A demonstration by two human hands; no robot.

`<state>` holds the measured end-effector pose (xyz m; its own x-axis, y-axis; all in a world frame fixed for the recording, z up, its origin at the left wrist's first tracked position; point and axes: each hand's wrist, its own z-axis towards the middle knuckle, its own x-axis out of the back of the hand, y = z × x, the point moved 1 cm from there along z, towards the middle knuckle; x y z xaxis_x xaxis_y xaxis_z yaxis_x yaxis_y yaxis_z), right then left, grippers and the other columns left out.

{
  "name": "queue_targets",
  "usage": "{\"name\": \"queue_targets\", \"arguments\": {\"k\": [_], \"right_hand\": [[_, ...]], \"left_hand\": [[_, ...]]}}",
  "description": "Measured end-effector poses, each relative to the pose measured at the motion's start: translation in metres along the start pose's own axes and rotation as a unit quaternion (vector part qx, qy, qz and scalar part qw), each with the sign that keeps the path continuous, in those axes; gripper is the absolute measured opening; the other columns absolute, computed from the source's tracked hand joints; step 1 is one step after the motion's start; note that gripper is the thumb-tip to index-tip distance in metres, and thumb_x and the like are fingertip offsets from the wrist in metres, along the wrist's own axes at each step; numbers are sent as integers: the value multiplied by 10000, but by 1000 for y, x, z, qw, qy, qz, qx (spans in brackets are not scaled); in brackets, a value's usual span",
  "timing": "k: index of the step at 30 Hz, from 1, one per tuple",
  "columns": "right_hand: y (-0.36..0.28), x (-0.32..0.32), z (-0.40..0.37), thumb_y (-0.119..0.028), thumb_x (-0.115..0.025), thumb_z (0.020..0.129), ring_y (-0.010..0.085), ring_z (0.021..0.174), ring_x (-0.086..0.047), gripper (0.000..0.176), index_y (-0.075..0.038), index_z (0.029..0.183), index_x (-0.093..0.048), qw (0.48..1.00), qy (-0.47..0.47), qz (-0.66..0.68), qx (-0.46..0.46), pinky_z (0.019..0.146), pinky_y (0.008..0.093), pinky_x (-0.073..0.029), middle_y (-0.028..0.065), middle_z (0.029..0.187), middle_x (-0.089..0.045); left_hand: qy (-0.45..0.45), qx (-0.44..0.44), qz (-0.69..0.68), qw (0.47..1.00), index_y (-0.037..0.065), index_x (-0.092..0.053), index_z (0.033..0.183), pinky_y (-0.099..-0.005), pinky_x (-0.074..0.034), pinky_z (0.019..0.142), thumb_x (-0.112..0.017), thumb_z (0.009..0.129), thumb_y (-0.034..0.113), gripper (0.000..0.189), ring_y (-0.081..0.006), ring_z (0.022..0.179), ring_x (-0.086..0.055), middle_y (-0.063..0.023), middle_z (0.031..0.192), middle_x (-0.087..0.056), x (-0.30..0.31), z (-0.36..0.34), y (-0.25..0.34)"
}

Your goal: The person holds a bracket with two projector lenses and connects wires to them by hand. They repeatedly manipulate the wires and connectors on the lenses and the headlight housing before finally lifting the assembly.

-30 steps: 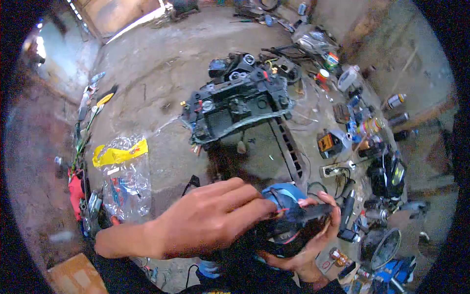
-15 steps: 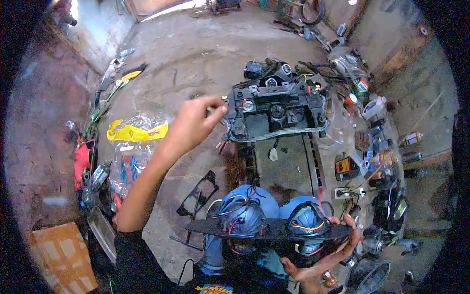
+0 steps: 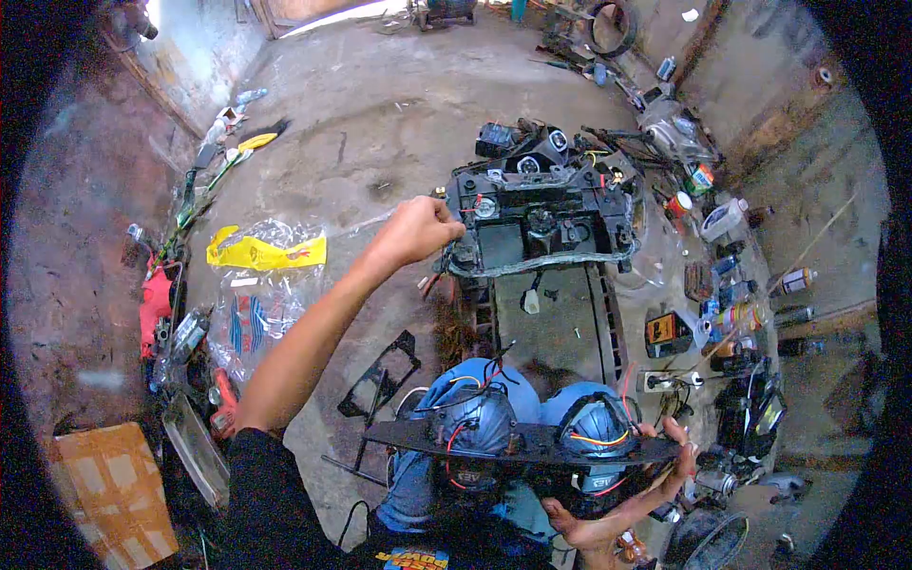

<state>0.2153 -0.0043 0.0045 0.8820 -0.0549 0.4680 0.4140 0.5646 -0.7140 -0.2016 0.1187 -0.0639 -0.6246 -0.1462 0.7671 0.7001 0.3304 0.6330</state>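
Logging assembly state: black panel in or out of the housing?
Out. The right hand holds the panel nearer the camera, with a clear gap to the housing.

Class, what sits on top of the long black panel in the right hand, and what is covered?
Two round units with coloured wires stand above the black panel, which the right hand grips. Their lower parts show beneath, partly covered.
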Motion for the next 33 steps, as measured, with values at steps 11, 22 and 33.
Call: {"name": "queue_targets", "arguments": {"k": [11,22,33], "right_hand": [[4,-1,0,-533,-1017,514,336,1208,-522,1470,-153,1630,-138,997,-6,77,15,1061,501,-449,216,1551,-290],[7,4,-3,-557,-1004,564,325,1306,-461,1479,-55,1609,-87,997,-46,67,-7,1156,491,-401,177,1566,-266],[5,5,1,-486,-1022,570,329,1329,-458,1456,-69,1627,-111,996,-40,82,-2,1162,486,-390,201,1575,-278]], "left_hand": [[-162,64,-47,984,38,-721,801,-323,-395,500,-697,897,398,373,-116,565,-495,4,659,-553,34,18,5],[-138,4,62,988,85,-803,882,-361,-415,554,-715,919,469,395,-149,615,-519,-35,737,-670,18,29,4],[-286,180,-253,906,57,-807,1086,-202,-227,402,-672,1017,334,316,-9,490,-317,102,736,-551,32,22,57]]}}
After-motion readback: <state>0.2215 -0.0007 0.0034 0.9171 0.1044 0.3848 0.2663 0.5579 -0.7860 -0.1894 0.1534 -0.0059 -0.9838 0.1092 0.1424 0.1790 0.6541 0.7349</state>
